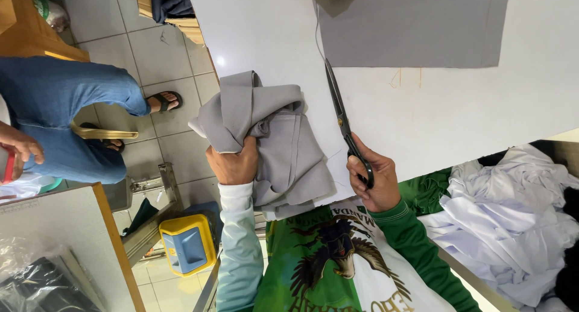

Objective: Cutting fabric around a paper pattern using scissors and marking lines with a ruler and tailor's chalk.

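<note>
Grey soft cloth, bunched in a loose bundle (271,149), lies at the near edge of the white flat table (482,107), and the left hand (234,164) has its fingers closed over the folds near the bundle's edge. It looks light and floppy — it would bend and slide, not hold its shape — so a good place to grab it is a thick fold, where many layers sit together. Just beside the bundle, the right hand (374,179) has its fingers shut through the loops of the long black scissors (345,122). The blades lie flat on the table, pointing away from the bundle; they look closed, and sharp.

Past the scissor tips, far from the bundle, a flat grey sheet of cloth (416,25) is spread smooth. The table top looks hard and a bit slippery.

Well beyond the hand with the scissors — a pile of white cloth (512,221). On the bundle's other side, grey floor tiles (163,53), a yellow plastic box (186,242), and another person's blue jeans leg (66,113).
</note>
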